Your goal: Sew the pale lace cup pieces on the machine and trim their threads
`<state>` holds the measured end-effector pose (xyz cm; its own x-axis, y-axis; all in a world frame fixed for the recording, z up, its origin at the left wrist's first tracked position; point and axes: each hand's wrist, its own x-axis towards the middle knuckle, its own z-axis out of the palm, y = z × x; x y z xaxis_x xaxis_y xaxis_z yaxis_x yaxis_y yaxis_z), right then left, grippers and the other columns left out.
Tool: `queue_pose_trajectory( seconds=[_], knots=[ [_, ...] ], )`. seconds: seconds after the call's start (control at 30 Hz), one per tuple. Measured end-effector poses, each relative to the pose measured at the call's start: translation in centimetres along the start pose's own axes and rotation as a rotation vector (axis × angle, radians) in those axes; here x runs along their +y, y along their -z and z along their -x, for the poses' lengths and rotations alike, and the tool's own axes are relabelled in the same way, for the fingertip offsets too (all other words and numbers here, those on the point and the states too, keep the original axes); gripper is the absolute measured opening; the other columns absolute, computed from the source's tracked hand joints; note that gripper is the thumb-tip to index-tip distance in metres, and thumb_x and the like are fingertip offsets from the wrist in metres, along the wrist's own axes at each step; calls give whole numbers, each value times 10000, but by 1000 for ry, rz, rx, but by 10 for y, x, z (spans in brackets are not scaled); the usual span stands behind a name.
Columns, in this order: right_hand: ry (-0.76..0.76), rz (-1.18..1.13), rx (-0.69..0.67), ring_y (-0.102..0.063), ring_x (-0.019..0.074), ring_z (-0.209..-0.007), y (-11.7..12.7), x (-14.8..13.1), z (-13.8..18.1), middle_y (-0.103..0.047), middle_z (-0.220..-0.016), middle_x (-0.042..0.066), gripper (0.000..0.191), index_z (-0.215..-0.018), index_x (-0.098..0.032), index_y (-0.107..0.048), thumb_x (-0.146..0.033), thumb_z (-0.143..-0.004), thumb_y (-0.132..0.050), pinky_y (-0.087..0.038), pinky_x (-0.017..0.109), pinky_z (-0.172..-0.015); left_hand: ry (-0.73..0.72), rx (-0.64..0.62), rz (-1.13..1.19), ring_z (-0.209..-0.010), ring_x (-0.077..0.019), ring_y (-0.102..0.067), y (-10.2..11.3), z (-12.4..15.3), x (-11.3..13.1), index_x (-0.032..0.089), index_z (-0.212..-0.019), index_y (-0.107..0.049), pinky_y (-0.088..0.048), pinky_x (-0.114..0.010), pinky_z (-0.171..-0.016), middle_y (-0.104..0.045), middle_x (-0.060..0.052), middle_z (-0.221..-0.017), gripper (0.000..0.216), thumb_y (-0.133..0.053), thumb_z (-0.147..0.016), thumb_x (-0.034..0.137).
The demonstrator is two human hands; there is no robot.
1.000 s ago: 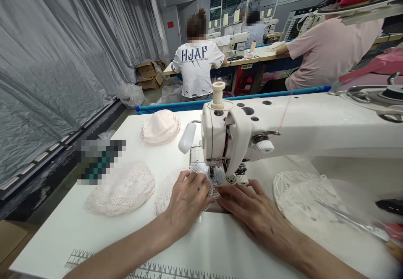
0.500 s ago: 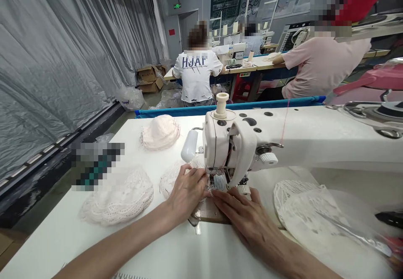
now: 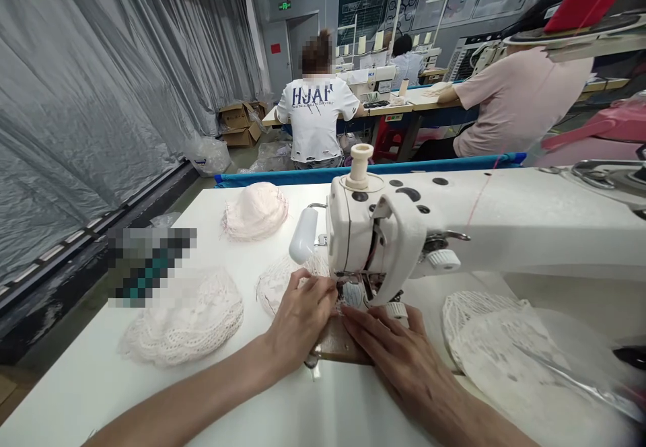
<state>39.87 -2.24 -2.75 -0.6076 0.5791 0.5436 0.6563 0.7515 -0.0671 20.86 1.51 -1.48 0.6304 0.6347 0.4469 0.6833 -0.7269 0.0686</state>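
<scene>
A white sewing machine (image 3: pixel 348 231) stands over the table, its needle area right in front of my hands. My left hand (image 3: pixel 301 316) is left of the presser foot with its fingers curled and pinched on the edge of a white lace piece (image 3: pixel 272 282), which spreads out to the left behind that hand. My right hand (image 3: pixel 404 353) lies flat with fingers stretched toward the needle, fingertips at the lace edge on the machine's metal plate (image 3: pixel 339 346). The needle and the stitched spot are mostly hidden by the fingers and machine head.
On the left of the white table (image 3: pixel 212 400) lie a lace pile (image 3: pixel 196 319) and a pale pink cup-shaped stack (image 3: pixel 256 210). At right are more lace pieces (image 3: pixel 479 326) under clear plastic, with blurred metal scissors (image 3: pixel 570 373) on top. Co-workers sit beyond the blue rail (image 3: pixel 282 179).
The view has shifted slightly, so the machine appears a little farther right. Both hands keep nearly the same places at the needle; the lace between them has barely changed.
</scene>
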Motion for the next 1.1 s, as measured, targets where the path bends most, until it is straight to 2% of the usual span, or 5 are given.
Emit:
queue_pose_trajectory(
  seconds=[0.13, 0.3, 0.6, 0.87, 1.1],
  knots=[
    [15, -46, 13, -553, 193, -863, 3, -2, 0, -656, -1093, 86, 351, -1056, -115, -601, -50, -937, -277, -286, 381, -791, -31, 14, -28, -754, -129, -557, 2, 5, 10, 164, -848, -530, -359, -333, -778, -583, -4, -781, 197, -402, -869, 16],
    [27, -46, 1, -559, 178, -866, 5, -3, 1, -664, -1060, 89, 364, -1049, -145, -604, -66, -945, -264, -288, 377, -803, -46, 48, -64, -691, -128, -561, 4, 4, 13, 162, -814, -553, -380, -331, -746, -570, -1, -726, 213, -428, -843, -8],
    [-31, -58, -2, -573, 175, -843, 0, -6, 1, -659, -1045, 66, 277, -946, -186, -622, -122, -939, -352, -285, 385, -812, -67, 34, -55, -673, -128, -578, 5, 4, 12, 145, -792, -543, -379, -331, -768, -579, -3, -729, 196, -435, -824, -15],
    [6, -23, -16, -573, 178, -794, 2, -4, -3, -667, -1039, 73, 253, -996, -168, -611, -172, -946, -363, -291, 368, -772, -59, 22, -63, -708, -109, -591, 2, 4, 5, 150, -826, -568, -372, -329, -811, -639, -8, -827, 184, -424, -875, 47],
    [-2, 15, -25, -572, 185, -800, 2, -3, -5, -664, -1045, 88, 265, -1054, -166, -597, -195, -946, -357, -306, 359, -759, -34, 8, -73, -790, -106, -600, -4, 2, -4, 159, -860, -567, -360, -341, -867, -646, -3, -901, 235, -390, -872, 5]
  ],
)
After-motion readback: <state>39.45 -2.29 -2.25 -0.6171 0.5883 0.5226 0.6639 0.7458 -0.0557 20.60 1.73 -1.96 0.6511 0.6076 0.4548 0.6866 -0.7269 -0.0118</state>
